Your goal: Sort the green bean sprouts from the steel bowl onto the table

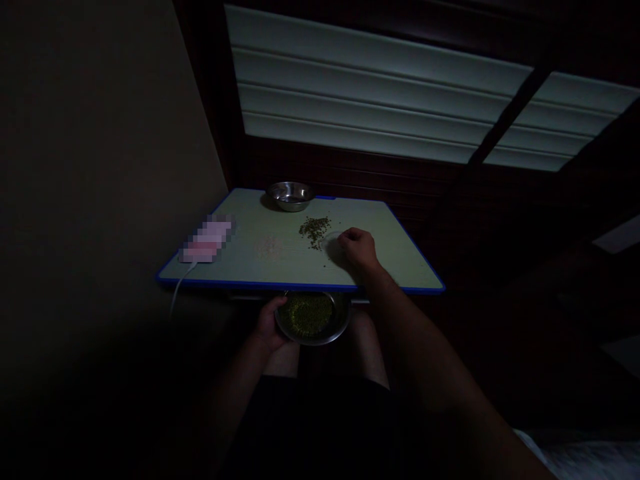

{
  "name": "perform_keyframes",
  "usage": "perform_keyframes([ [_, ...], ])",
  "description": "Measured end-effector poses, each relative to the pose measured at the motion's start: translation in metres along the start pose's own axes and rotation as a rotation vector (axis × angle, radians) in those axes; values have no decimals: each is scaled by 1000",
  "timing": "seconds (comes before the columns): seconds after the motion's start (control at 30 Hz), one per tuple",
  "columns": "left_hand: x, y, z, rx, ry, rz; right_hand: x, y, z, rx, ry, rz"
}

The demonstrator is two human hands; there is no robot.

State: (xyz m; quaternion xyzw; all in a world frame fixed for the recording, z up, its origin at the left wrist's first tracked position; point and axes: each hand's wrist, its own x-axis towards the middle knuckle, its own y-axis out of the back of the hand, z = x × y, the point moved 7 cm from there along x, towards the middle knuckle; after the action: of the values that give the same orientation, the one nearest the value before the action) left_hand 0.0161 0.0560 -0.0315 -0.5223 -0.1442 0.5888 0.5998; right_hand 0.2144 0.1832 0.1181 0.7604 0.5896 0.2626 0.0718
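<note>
Left hand (270, 325) fingers gripping bowl (334, 331) rim, half-hidden under table (250, 267); right hand (357, 248) fingers curled, grip unclear.

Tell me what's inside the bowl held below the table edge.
The bowl, gripped by the left hand, holds small green grains. Its bottom is covered by them.

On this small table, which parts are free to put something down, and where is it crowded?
Free: the table right of the right hand, and the middle strip between the blurred pink item and the seed pile. Crowded: around the pile and hand, and near the empty steel bowl.
</note>
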Motion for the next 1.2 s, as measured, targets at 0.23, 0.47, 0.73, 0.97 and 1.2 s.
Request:
perform_keyframes([
  [0.23, 0, 2, 1, -8, -11, 36, 2, -1, 3, 13, -19, 3],
  [0.47, 0, -1, 1, -16, -5, -14, 3, -3, 5, 21, -31, -15],
  [0.73, 0, 0, 1, 4, 6, -7, 3, -2, 4, -12, -13, -13],
  [0.97, 2, 3, 1, -13, -2, -24, 0, 0, 0, 20, -43, -15],
  [1.2, 1, 3, 2, -9, -15, 30, -4, 9, 2, 35, -73, 41],
])
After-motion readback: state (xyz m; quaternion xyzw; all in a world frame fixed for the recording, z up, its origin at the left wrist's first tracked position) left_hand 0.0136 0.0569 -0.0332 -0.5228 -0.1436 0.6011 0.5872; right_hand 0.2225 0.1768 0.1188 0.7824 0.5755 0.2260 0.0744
